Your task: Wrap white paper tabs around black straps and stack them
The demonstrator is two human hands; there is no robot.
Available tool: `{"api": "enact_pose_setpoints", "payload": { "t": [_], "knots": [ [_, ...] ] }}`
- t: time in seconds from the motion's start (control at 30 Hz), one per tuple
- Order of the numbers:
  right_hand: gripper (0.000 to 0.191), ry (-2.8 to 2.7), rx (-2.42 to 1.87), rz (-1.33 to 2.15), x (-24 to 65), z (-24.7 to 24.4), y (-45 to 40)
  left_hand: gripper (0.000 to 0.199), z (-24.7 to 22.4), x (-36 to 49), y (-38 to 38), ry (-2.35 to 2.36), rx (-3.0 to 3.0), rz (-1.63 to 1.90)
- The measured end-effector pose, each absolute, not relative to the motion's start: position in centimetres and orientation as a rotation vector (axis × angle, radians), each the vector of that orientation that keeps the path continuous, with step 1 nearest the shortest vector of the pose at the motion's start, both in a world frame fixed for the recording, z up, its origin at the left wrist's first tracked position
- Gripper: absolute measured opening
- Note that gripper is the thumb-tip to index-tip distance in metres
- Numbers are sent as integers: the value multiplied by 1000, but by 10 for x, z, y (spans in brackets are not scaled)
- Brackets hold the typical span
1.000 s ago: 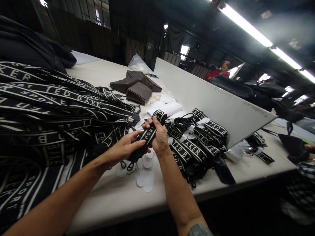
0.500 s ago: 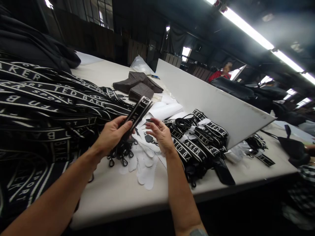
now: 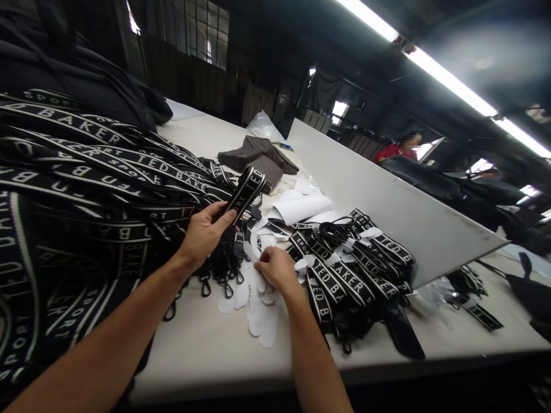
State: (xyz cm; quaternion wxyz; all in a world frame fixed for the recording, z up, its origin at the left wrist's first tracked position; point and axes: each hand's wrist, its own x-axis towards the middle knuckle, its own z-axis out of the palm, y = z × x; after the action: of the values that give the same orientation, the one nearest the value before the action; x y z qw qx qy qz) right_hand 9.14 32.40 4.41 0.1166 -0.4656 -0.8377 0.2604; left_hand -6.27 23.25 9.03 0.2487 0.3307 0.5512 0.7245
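Observation:
My left hand is closed round a folded black strap with white lettering, its loop pointing up and right. My right hand is low over a pile of white paper pieces, thumb and fingers pinched together at a white piece. Black clips hang below my left hand. A large heap of lettered straps lies to the left. Bundled straps, with white paper bands round some, lie right of my right hand.
A white board stands slanted behind the bundles. Dark brown pouches and a clear plastic bag lie at the back of the table. A black flat item lies near the front edge. A person in red is beyond the board.
My right hand has moved down from beside the strap to the white pieces, and its fingers have closed. My left hand still holds the strap. The view has shifted slightly.

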Motion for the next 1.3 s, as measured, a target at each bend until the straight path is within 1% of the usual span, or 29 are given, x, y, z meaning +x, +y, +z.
{"api": "enact_pose_setpoints", "payload": {
  "t": [0.13, 0.27, 0.4, 0.53, 0.67, 0.87, 0.93, 1.0, 1.07, 1.13, 1.2, 1.23, 1.3],
  "knots": [
    [9, -2406, -1355, 806, 93, 42, 325, 49, 88, -64, 234, 1480, 887, 1972],
    [15, -2262, -1257, 935, 95, 40, 331, 50, 85, -65, 234, 1459, 902, 1950],
    [12, -1988, -1086, 1116, 97, 42, 341, 51, 87, -67, 231, 1392, 957, 1843],
    [26, -1690, -924, 1324, 95, 44, 341, 47, 89, -65, 228, 1321, 1038, 1702],
    [39, -1298, -749, 1542, 94, 46, 339, 45, 91, -61, 228, 1257, 1020, 1659],
    [44, -1368, -731, 1630, 95, 46, 341, 52, 92, -58, 228, 1139, 914, 1599],
    [39, -1395, -770, 1563, 95, 43, 345, 51, 90, -58, 228, 1121, 898, 1582],
    [30, -1382, -834, 1436, 97, 41, 350, 50, 89, -59, 229, 1120, 887, 1593],
    [23, -1398, -919, 1214, 99, 39, 354, 49, 90, -59, 229, 1123, 864, 1649],
    [28, -1554, -999, 872, 102, 40, 356, 51, 91, -60, 230, 1125, 836, 1713],
    [29, -1813, -1014, 544, 103, 40, 353, 52, 92, -61, 230, 1128, 826, 1746],
    [28, -1961, -986, 464, 104, 40, 350, 53, 93, -61, 231, 1133, 829, 1750],
    [27, -2259, -877, 524, 104, 37, 346, 52, 93, -62, 231, 1146, 837, 1755]
  ]
}}
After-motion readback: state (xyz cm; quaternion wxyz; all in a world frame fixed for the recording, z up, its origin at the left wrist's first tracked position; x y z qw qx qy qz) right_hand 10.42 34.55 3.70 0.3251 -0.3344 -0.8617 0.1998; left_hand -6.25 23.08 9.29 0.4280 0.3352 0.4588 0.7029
